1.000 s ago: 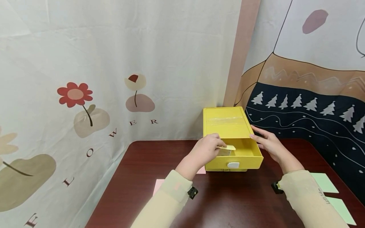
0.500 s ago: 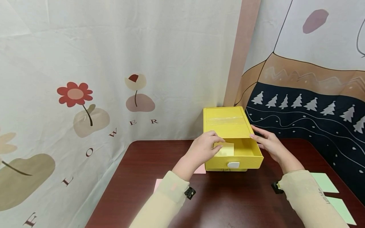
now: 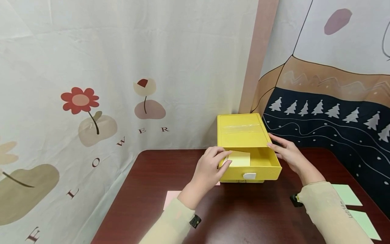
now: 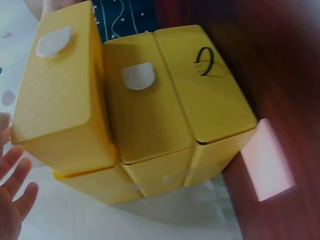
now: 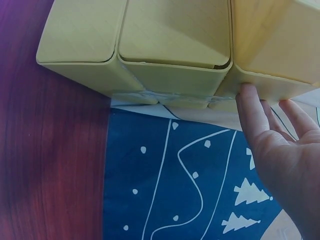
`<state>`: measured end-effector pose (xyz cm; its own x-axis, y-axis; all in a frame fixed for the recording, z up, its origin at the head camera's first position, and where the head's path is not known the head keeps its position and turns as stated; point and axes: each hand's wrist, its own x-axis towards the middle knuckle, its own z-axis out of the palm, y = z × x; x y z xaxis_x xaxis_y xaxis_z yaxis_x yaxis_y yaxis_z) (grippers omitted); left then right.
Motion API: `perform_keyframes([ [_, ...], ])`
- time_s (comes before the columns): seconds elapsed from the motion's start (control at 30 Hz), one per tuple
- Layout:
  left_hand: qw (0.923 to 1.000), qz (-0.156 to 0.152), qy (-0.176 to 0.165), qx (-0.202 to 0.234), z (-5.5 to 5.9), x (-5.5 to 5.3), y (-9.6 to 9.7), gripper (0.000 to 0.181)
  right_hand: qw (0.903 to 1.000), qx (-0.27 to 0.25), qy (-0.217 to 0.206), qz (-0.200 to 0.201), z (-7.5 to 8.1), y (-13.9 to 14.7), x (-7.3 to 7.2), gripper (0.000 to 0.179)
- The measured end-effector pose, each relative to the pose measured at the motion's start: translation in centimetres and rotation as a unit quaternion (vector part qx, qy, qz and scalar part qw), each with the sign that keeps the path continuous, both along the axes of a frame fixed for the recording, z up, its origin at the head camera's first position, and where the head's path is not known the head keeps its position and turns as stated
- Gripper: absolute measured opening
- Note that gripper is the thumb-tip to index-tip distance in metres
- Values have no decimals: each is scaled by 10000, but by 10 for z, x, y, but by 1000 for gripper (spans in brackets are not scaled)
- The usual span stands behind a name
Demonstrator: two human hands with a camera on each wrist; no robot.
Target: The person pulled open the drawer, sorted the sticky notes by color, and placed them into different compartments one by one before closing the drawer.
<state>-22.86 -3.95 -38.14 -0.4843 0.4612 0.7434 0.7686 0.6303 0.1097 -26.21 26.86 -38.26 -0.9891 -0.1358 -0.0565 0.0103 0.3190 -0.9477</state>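
Note:
A yellow drawer box (image 3: 240, 130) stands at the back of the table, its top drawer (image 3: 265, 173) pulled out. Inside that drawer lies a pale yellow paper note (image 3: 240, 158). My left hand (image 3: 207, 169) is at the drawer's left front corner, thumb and fingers apart and holding nothing. In the left wrist view, the fingers (image 4: 17, 177) are beside the drawer's side wall. My right hand (image 3: 287, 154) touches the right side of the box near its upper front edge. The right wrist view shows its straight fingers (image 5: 255, 112) against the yellow wall.
Two lower drawers show in the left wrist view, the middle drawer (image 4: 150, 107) with a white knob and the bottom drawer (image 4: 205, 85) with a black loop. Pink paper (image 3: 171, 199) lies on the table at left, green sheets (image 3: 346, 195) at right. A printed curtain (image 3: 189, 67) hangs behind.
My left hand has let go of the pale yellow note, which now lies in the drawer, and has moved left and down out of it. The right hand has stayed in place.

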Motion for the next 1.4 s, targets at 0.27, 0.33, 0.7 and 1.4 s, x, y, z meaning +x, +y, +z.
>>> perform_keyframes([
  [0.27, 9962, -88, 646, 581, -20, 9, -5, 28, 10000, -39, 3, 2, 0, 0, 0, 76],
  [0.33, 9945, -100, 792, 675, -26, 10, -6, 27, 10000, -49, 1, -3, -1, 0, 0, 76],
  [0.7, 9878, -28, 1299, 859, -48, 13, -5, 25, 10000, -4, 36, -19, -1, 0, 0, 76],
  [1.4, 9860, -197, 1135, 1203, -50, 13, 2, 26, 10000, 48, 35, -23, 0, 0, 0, 75],
])
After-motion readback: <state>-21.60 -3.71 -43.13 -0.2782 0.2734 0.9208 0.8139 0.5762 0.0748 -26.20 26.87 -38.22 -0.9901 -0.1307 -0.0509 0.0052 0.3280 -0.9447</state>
